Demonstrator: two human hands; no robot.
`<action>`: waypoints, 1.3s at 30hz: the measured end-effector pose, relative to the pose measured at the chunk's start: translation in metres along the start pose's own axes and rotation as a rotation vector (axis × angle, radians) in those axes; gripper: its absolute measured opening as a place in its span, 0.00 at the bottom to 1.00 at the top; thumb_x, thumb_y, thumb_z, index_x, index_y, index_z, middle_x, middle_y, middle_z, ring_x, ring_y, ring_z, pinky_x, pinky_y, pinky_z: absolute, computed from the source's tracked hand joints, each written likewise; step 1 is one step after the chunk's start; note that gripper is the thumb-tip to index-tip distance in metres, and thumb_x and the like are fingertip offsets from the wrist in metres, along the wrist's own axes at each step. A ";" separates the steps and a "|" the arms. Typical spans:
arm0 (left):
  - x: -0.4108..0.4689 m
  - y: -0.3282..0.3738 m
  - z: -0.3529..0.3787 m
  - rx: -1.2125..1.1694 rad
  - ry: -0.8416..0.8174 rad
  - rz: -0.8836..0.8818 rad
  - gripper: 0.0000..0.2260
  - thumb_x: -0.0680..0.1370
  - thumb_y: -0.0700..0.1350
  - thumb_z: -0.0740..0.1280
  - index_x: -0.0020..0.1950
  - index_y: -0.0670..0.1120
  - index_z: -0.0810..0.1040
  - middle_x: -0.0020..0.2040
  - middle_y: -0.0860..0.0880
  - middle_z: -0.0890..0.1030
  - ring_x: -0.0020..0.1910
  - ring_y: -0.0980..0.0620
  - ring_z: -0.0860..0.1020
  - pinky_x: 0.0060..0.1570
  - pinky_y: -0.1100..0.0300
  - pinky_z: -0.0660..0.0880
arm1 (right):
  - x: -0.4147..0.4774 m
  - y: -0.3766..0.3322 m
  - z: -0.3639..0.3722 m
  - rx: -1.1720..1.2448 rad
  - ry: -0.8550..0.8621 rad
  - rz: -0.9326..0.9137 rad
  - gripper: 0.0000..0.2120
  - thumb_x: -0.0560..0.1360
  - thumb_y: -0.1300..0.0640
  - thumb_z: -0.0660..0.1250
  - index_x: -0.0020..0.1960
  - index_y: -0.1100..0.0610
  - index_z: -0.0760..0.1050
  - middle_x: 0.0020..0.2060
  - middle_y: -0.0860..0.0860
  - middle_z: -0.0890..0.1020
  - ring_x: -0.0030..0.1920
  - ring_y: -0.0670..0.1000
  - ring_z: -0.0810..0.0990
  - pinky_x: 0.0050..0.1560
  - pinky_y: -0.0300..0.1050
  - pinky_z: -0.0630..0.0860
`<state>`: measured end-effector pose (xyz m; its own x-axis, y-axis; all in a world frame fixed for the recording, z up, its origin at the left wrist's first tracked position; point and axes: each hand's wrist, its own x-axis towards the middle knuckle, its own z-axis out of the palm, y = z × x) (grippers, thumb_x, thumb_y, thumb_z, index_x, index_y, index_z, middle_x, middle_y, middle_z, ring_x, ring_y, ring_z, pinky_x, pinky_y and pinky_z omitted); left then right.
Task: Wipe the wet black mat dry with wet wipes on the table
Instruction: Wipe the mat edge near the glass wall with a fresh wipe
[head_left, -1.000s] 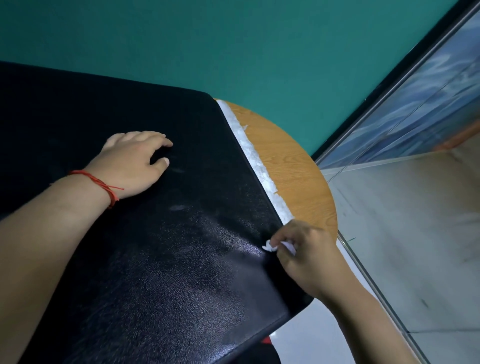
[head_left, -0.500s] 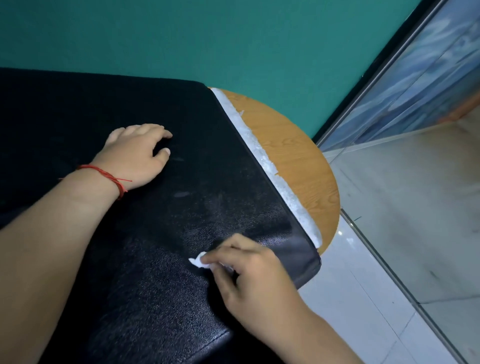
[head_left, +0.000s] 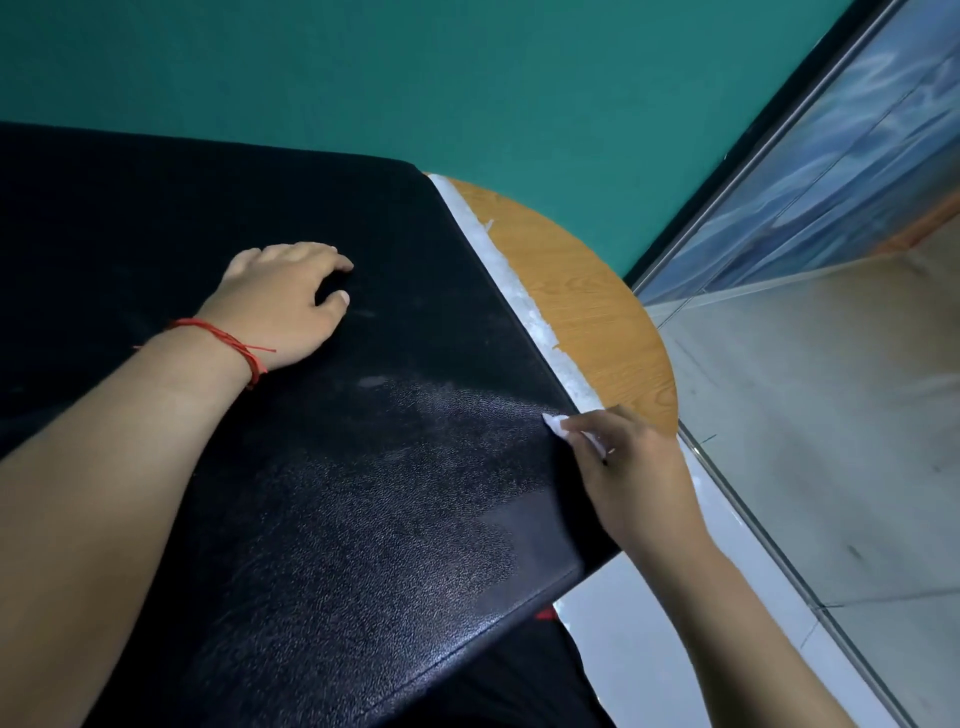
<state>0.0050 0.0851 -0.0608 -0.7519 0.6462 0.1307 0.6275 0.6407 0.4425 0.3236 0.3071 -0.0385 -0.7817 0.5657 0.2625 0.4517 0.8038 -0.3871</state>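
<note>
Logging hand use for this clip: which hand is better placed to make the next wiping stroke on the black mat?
Right. The right hand pinches the white wipe at the right edge of the mat, ready to sweep inward. The left hand rests on the mat farther in, holding nothing; it likely just steadies.

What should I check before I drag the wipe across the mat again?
1. Left hand rests on the mat to steady it: ok.
2. Right hand pinches the wipe: ok.
3. Wipe sits at the mat's right edge, placed to start a stroke: ok.
4. Wipe big enough: only a small scrap shows past the fingers: not ok.
5. Wipe able to take up more water: cannot tell.
6. Mat dry: a dull sheen covers the near right part: not ok.
</note>
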 end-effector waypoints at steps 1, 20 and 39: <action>0.000 0.000 0.000 0.000 0.000 0.002 0.20 0.85 0.54 0.60 0.76 0.55 0.72 0.80 0.53 0.69 0.80 0.46 0.64 0.80 0.43 0.55 | -0.004 0.004 -0.004 -0.020 0.006 0.011 0.07 0.79 0.59 0.74 0.52 0.48 0.87 0.43 0.42 0.81 0.41 0.36 0.76 0.43 0.25 0.68; 0.002 -0.004 0.001 0.012 0.006 0.020 0.19 0.84 0.55 0.61 0.75 0.55 0.73 0.79 0.52 0.71 0.79 0.44 0.66 0.79 0.42 0.58 | -0.100 -0.086 0.010 0.175 -0.256 -0.314 0.06 0.83 0.53 0.68 0.57 0.46 0.82 0.48 0.42 0.77 0.50 0.46 0.76 0.55 0.37 0.71; -0.002 0.004 -0.003 0.034 0.013 0.025 0.19 0.85 0.52 0.62 0.75 0.52 0.74 0.78 0.48 0.72 0.77 0.41 0.67 0.77 0.42 0.60 | -0.090 -0.018 -0.010 0.075 0.012 0.063 0.06 0.79 0.59 0.72 0.51 0.47 0.83 0.44 0.42 0.82 0.47 0.47 0.81 0.49 0.47 0.79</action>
<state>0.0083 0.0854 -0.0565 -0.7382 0.6569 0.1533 0.6527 0.6382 0.4083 0.3900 0.2438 -0.0458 -0.7473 0.6173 0.2460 0.4661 0.7508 -0.4681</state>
